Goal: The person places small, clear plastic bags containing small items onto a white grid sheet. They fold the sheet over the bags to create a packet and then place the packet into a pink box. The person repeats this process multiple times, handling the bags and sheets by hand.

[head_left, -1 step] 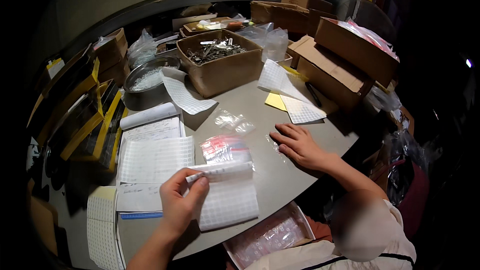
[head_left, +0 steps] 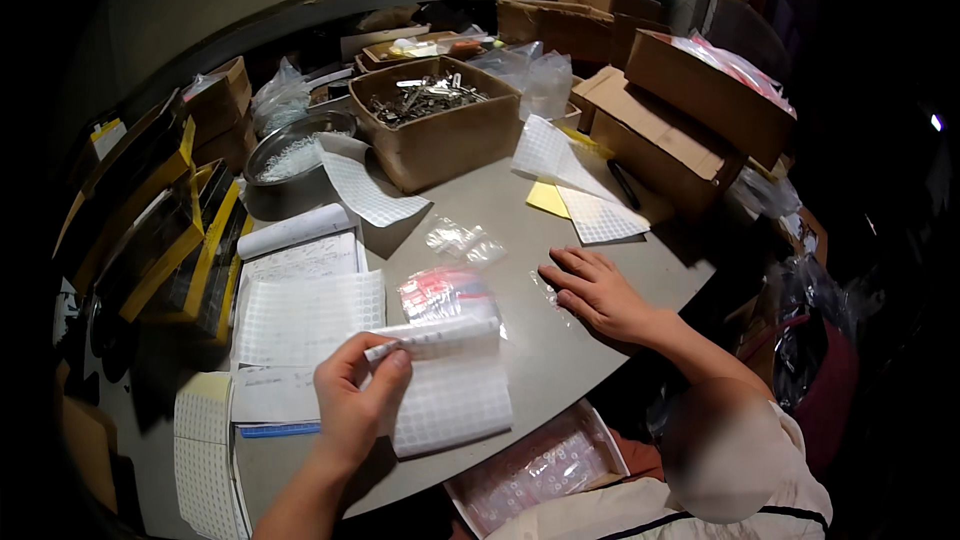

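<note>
My left hand (head_left: 358, 392) pinches the rolled-back upper edge of a white sheet of round stickers (head_left: 455, 410) between thumb and fingers. The sheet's lower part hangs over the table's near edge area. Just beyond it lies a stack of small clear zip bags with red edges (head_left: 445, 292). My right hand (head_left: 598, 292) rests palm down on the table, fingers stretched out. Beside its fingertips is a small clear bag (head_left: 548, 292), partly covered by the hand; its contents are too small to make out.
Handwritten papers (head_left: 300, 258) and another sticker sheet (head_left: 312, 315) lie to the left. Farther back stand a carton of metal pieces (head_left: 450, 145) and a round metal tray (head_left: 270, 158). Cardboard boxes (head_left: 655, 130) crowd the right. Below the table edge is an open box of clear bags (head_left: 535, 470).
My left hand has shifted very slightly left and up with the sheet's rolled edge. My right hand keeps its place on the table.
</note>
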Action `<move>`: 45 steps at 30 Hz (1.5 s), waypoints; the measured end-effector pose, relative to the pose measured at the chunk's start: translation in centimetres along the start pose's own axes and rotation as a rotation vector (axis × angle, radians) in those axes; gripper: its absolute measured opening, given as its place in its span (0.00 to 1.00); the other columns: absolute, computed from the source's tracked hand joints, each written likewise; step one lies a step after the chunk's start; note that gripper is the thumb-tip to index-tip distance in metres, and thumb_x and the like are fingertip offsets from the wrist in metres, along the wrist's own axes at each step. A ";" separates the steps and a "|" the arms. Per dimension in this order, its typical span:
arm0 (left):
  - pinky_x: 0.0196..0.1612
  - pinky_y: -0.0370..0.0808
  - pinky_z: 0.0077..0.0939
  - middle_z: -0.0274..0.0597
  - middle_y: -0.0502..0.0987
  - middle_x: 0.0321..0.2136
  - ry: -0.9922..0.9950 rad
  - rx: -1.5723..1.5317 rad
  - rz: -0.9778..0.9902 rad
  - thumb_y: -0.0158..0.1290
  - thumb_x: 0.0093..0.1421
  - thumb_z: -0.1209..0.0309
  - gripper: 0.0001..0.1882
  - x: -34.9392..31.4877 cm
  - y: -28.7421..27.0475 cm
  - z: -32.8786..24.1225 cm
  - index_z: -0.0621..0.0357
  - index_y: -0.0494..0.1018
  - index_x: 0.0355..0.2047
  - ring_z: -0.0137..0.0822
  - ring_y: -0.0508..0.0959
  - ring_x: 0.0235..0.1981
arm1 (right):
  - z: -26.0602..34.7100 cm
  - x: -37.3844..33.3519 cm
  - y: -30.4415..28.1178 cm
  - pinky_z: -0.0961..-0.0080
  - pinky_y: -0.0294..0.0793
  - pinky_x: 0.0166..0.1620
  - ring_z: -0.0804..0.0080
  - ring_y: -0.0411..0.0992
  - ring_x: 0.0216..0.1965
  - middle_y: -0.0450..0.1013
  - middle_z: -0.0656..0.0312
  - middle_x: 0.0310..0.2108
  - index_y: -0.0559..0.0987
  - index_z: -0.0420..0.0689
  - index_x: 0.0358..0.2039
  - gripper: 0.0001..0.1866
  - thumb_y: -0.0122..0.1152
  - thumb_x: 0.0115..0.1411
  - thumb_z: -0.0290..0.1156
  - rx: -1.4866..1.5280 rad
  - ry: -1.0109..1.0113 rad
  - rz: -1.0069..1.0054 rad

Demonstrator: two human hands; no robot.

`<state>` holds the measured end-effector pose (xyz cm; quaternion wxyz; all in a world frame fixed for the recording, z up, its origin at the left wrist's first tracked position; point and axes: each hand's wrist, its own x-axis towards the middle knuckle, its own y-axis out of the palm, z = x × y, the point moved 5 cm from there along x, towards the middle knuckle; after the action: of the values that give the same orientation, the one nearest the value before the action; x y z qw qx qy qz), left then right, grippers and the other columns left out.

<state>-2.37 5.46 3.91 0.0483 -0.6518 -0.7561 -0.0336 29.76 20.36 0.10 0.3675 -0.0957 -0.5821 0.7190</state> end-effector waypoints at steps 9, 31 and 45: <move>0.26 0.59 0.14 0.26 0.73 0.24 0.010 -0.029 0.009 0.59 0.69 0.73 0.05 0.0 0.4 0.5 0.63 0.77 0.38 0.15 0.66 0.23 | 9.2 -7.1 0.4 0.51 0.52 0.75 0.42 0.56 0.73 0.64 0.44 0.70 0.73 0.37 0.64 0.21 0.45 0.74 0.29 0.545 -0.023 0.097; 0.32 0.77 0.30 0.47 0.82 0.28 0.357 0.514 0.165 0.64 0.56 0.79 0.09 -2.4 2.9 0.1 0.60 0.82 0.39 0.39 0.81 0.27 | 16.5 1.7 -2.3 0.56 0.74 0.49 0.46 0.73 0.45 0.73 0.50 0.42 0.77 0.41 0.46 0.14 0.66 0.60 0.24 0.408 -0.201 -0.076; 0.39 0.81 0.36 0.49 0.83 0.36 0.775 0.689 0.306 0.64 0.45 0.84 0.19 -3.6 4.3 -1.9 0.61 0.82 0.40 0.49 0.83 0.36 | 14.2 3.3 -2.5 0.55 0.74 0.51 0.45 0.74 0.47 0.74 0.50 0.44 0.77 0.40 0.47 0.15 0.63 0.59 0.26 0.657 -0.177 0.256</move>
<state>2.50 2.31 5.34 0.5389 -0.6409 -0.5464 -0.0141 20.41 11.75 7.65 0.2341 0.0178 -0.3331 0.9132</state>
